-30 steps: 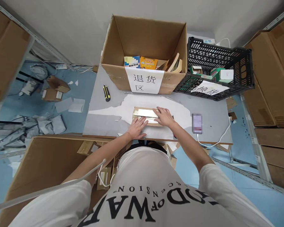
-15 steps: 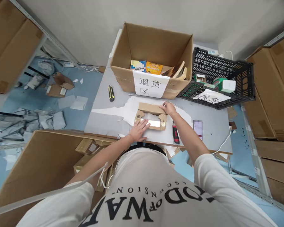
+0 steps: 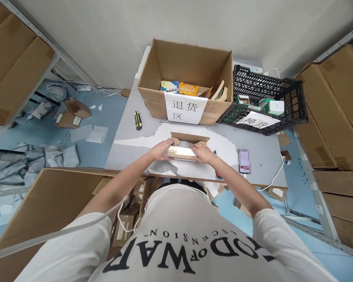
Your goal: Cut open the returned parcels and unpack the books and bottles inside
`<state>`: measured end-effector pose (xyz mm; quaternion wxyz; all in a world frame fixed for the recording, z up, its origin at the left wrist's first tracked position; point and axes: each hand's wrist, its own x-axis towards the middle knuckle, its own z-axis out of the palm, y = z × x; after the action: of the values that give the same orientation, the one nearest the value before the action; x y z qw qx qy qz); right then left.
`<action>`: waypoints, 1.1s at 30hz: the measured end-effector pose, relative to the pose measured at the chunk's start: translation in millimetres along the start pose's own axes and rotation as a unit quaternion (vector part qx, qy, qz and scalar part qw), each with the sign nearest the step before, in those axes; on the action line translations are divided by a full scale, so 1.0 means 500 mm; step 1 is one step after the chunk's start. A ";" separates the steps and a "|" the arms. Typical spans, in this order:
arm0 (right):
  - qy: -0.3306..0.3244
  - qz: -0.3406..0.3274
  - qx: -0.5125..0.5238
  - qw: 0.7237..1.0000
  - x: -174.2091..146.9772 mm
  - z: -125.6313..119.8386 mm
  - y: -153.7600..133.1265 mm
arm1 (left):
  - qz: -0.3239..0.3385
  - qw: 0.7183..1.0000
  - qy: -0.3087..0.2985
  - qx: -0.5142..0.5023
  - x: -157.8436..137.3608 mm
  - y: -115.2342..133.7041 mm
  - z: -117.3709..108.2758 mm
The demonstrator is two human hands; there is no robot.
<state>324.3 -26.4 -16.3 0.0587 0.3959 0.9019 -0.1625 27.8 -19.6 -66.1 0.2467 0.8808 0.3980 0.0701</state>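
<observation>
A small open cardboard box [image 3: 181,156] with a white label and clear tape on its near side lies on white paper at the table's front. Its far flap stands up, and something pale shows inside. My left hand [image 3: 161,149] grips the box's left end. At the right part of the near side, my right hand [image 3: 204,153] is closed over the edge, its fingertips inside. Under my right forearm a red-and-black utility knife [image 3: 219,175] is mostly hidden.
A large carton [image 3: 153,102] with books stands behind, beside a black plastic crate [image 3: 297,100] holding small boxes. A yellow-and-black utility knife [image 3: 138,120] lies left, a phone [image 3: 244,161] right. Another large carton [image 3: 55,196] stands below the table's left edge.
My left hand has moved from the label to the box's left end. My right hand has come from the far flap to the near side. The box is tilted differently, its flap now upright.
</observation>
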 end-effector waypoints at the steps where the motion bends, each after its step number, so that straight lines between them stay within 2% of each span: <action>1: -0.021 0.023 -0.007 1.000 0.001 -0.001 -0.012 | -0.004 1.000 -0.002 -0.014 0.001 -0.012 0.003; 4: -0.042 0.074 -0.032 0.996 0.002 0.000 -0.045 | -0.035 0.999 0.009 -0.027 0.008 -0.025 0.016; 6: -0.026 0.087 -0.061 0.994 -0.013 0.014 -0.062 | -0.053 0.998 0.016 -0.025 0.016 -0.021 0.022; 10: 0.045 0.060 -0.095 0.993 -0.074 0.088 -0.083 | -0.074 0.997 0.012 -0.013 0.025 -0.002 0.024; 13: 0.056 0.046 -0.083 0.994 -0.108 0.146 -0.087 | -0.075 0.997 -0.016 0.010 0.019 0.013 0.013; 15: 0.056 0.050 -0.072 0.995 -0.116 0.158 -0.088 | -0.067 0.996 -0.042 0.044 0.011 0.026 -0.003; 17: 0.061 0.049 -0.055 0.995 -0.115 0.145 -0.085 | -0.062 0.992 -0.068 0.090 0.005 0.041 -0.024; 19: 0.058 0.038 -0.033 0.997 -0.108 0.110 -0.080 | -0.063 0.987 -0.079 0.124 0.007 0.064 -0.045; 22: 0.022 0.018 -0.010 1.000 -0.081 0.044 -0.069 | -0.048 0.987 -0.049 0.142 0.029 0.108 -0.058; 24: -0.011 0.021 -0.024 0.999 -0.048 0.010 -0.066 | 0.003 0.988 -0.039 0.151 0.055 0.139 -0.054; 27: -0.070 0.051 -0.073 0.994 0.008 -0.013 -0.068 | 0.093 0.975 -0.089 0.179 0.097 0.172 -0.037; 28: -0.087 0.059 -0.085 0.991 0.023 -0.015 -0.069 | 0.097 0.969 -0.115 0.195 0.108 0.177 -0.032; 30: -0.106 0.073 -0.098 0.987 0.045 -0.015 -0.069 | 0.062 0.959 -0.153 0.232 0.123 0.179 -0.024; 33: -0.103 0.107 -0.113 0.982 0.046 -0.018 -0.059 | 0.002 0.956 -0.128 0.264 0.124 0.168 -0.018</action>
<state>287.2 -25.9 -6.1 0.2127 0.4621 0.8559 -0.0926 122.7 -17.9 -21.3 0.0540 0.9168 0.3661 -0.1502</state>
